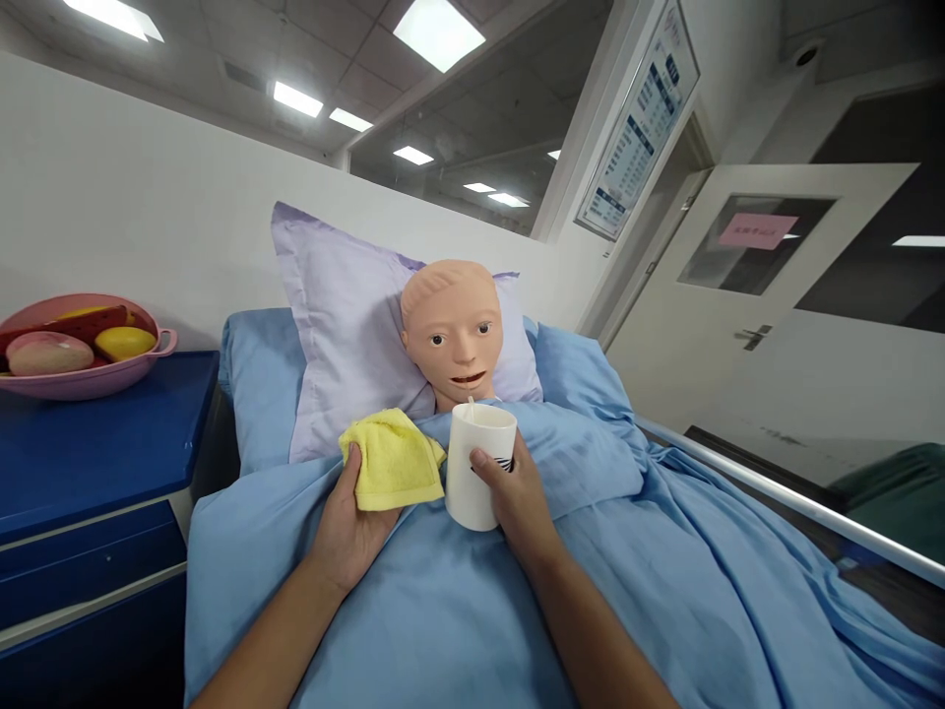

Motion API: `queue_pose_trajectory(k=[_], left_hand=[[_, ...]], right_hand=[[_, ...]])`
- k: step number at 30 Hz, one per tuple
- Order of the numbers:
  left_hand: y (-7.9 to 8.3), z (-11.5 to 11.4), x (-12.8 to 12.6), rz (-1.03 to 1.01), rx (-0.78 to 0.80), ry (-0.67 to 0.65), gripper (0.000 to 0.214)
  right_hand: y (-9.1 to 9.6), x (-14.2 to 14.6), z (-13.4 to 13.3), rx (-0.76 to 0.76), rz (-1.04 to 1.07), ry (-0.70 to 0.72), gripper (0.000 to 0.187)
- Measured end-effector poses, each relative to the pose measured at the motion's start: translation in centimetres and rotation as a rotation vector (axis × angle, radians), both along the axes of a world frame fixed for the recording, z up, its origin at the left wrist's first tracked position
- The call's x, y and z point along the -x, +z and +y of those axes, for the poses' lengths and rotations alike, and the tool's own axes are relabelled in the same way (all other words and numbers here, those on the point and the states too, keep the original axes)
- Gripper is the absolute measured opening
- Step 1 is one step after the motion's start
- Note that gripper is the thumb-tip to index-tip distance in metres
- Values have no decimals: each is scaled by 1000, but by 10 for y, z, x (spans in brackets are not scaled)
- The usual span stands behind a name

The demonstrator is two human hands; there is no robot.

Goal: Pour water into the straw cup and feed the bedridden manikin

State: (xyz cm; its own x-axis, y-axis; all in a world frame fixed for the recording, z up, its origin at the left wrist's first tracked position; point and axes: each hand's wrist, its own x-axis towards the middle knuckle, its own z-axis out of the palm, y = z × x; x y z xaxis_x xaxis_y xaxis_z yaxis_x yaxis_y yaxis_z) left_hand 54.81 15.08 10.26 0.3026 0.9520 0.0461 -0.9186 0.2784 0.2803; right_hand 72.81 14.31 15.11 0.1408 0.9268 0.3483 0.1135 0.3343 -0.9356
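Note:
A training manikin [452, 330] lies in a bed, its head on a lilac pillow [340, 325], covered to the chin by a blue sheet [591, 551]. My left hand [346, 527] holds a folded yellow towel [393, 461] just below the manikin's chin. My right hand [517, 492] grips a white cup [472, 468] close under the manikin's mouth. A thin white straw or stick [471, 404] rises from the cup toward the lips.
A blue bedside cabinet [89, 463] stands at the left with a pink bowl [89, 379] of fruit on top. A metal bed rail [797, 502] runs along the right side. A white door [738, 305] is behind at the right.

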Motion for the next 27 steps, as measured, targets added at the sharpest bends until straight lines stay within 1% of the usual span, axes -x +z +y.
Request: queue_pose_trajectory(k=[12,17,21,23,25,27], left_hand=[[-5,1,0,-61,-29,-19,53],[-5,1,0,-22,-23,4,52],[3,-1,-1,55,21,51,47],[9,-3,-2,144,41,92,44],[16,-6,-4,256,19,156,43],[24,-7,-7,347,-40,254,44]], right_hand=[[-1,0,1,8,17,14,49],[-1,0,1,10,28,9,49],[-1,3,-1,-13,53,-52,50],[-1,5,-3,-35,89,-88,53],[-1,6,-5,-59,131,-107,55],[-3,5,-8,-97,158,-151,55]])
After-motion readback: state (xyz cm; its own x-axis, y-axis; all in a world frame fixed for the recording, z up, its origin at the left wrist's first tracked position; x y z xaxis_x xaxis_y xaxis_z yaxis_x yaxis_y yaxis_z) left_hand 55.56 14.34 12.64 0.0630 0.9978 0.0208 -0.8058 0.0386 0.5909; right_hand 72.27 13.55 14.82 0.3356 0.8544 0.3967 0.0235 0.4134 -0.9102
